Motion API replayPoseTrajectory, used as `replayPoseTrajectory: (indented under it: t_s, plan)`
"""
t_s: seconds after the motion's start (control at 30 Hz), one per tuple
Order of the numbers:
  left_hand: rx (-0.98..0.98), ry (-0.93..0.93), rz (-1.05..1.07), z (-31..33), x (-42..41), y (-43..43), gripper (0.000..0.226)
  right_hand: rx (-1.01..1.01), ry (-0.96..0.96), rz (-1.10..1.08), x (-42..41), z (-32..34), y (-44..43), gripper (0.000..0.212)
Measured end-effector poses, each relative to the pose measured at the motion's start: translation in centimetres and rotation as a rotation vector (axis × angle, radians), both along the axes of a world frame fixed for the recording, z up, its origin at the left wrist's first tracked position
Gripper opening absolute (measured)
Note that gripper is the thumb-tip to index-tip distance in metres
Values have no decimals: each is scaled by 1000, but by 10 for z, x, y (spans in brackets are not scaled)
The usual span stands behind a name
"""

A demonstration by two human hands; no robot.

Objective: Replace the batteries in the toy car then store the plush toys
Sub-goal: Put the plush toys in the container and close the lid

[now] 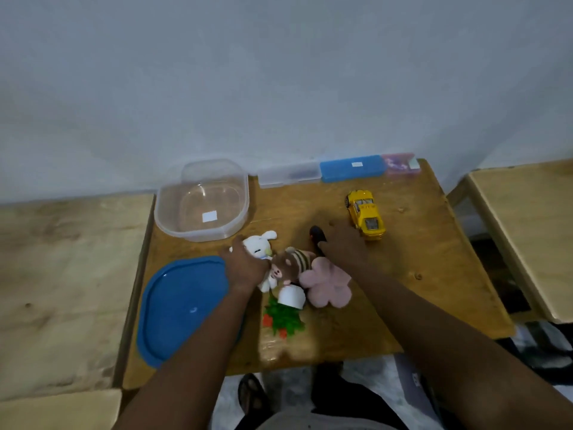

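Observation:
A yellow toy car (366, 215) stands on the wooden table's (418, 262) right half. My right hand (342, 242) lies just left of it, fingers on a small dark object (317, 234) with a red spot. My left hand (245, 263) is closed around a white bunny plush (259, 245). A brown striped plush (294, 262) and a pink flower plush (328, 282) lie between my hands. Below them a small white pot with green leaves (286, 311) lies tipped over.
An open clear plastic tub (203, 203) stands at the back left, its blue lid (183, 308) lying in front of it. Clear (290, 175), blue (352, 167) and pink (400, 162) cases line the wall. Lighter tables flank both sides.

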State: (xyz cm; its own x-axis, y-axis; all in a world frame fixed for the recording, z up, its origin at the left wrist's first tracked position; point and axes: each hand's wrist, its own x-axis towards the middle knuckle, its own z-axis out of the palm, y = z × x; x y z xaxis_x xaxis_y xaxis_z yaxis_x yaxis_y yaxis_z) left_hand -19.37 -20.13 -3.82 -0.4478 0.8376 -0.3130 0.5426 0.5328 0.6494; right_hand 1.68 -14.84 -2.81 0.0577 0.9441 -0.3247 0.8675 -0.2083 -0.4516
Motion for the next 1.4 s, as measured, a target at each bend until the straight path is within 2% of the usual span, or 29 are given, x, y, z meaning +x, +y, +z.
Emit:
replayPoseTrajectory:
  t_s: [0.13,0.27,0.33,0.43,0.53,0.6,0.63,0.73,0.83,0.97,1.07,1.2,1.3,1.4]
  plan:
    - [82,8,59,2,11,-5,76,13,78,-22,9,-22,-2,33]
    - [266,49,79,11,20,-20,68,-29,165,-152,13,-17,1,34]
    - [379,111,64,16,22,-26,69,3,213,-191,13,-43,4,29]
    - [516,192,73,30,18,-27,70,-13,203,-31,11,-67,14,31]
    - [645,261,92,47,3,-16,70,215,267,-17,-16,2,19,8]
    - [700,258,124,60,-11,-5,70,387,252,83,-28,44,30,4]
    - [709,252,140,67,-20,1,70,452,233,160,-40,45,35,4]
    - [682,269,152,81,-48,18,73,608,142,283,-67,56,60,16]
    - [585,245,109,87,-80,37,73,779,32,380,-102,63,86,18]
    - [389,261,72,81,-115,73,72,716,-48,476,-155,62,112,13]
    - [303,230,95,69,-136,102,70,551,-160,546,-192,57,130,15]
    - [224,215,84,38,-159,129,66,435,-272,518,-230,32,150,12]
    - [213,194,61,18,-172,141,59,463,-360,488,-241,9,159,12]
    - [260,215,-14,2,-180,146,62,539,-483,522,-241,-8,163,10]
